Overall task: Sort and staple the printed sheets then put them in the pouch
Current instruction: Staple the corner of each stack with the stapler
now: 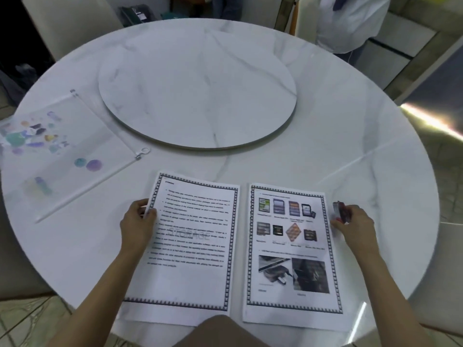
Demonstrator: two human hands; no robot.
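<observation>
Bordered text sheet [190,234] lies beside bordered picture sheet [290,246].

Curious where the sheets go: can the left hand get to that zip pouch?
Probably yes: the pouch lies left of the left hand, nothing between them, though that hand now pinches the text sheet.
</observation>
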